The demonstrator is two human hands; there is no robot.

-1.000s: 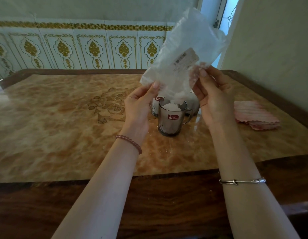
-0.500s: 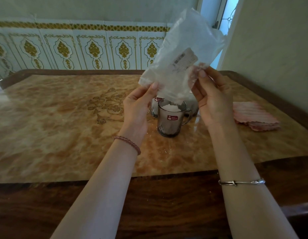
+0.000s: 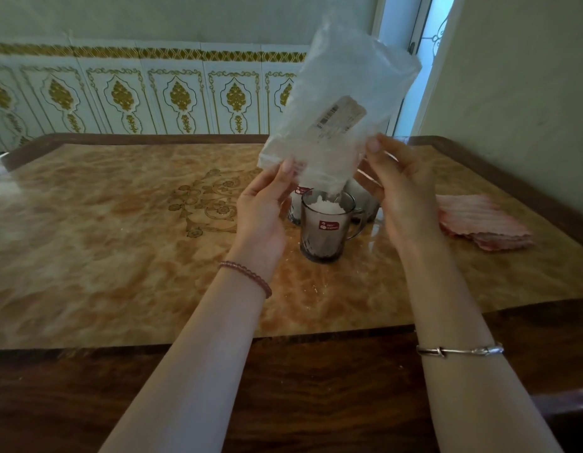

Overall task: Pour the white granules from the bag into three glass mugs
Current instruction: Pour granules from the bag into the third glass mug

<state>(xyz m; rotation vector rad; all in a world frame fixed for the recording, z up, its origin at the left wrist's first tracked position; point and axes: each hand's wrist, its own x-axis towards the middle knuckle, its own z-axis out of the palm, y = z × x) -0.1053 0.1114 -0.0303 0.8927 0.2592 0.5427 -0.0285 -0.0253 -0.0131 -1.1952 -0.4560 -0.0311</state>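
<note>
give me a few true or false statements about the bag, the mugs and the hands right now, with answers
1. Both hands hold the bag. True: the left hand and right hand pinch its lower end.
2. The bag's open end points up. False: it points down over the front mug.
3. The front mug is empty. False: white granules are heaped in it.
4. A pink cloth lies on the table. True.
5. The front mug lies on its side. False: it stands upright.

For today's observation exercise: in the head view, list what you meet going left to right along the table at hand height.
Floral inlay → left hand → front glass mug → right hand → folded pink cloth. The rear mugs overlap the hands, so they are left out.
</note>
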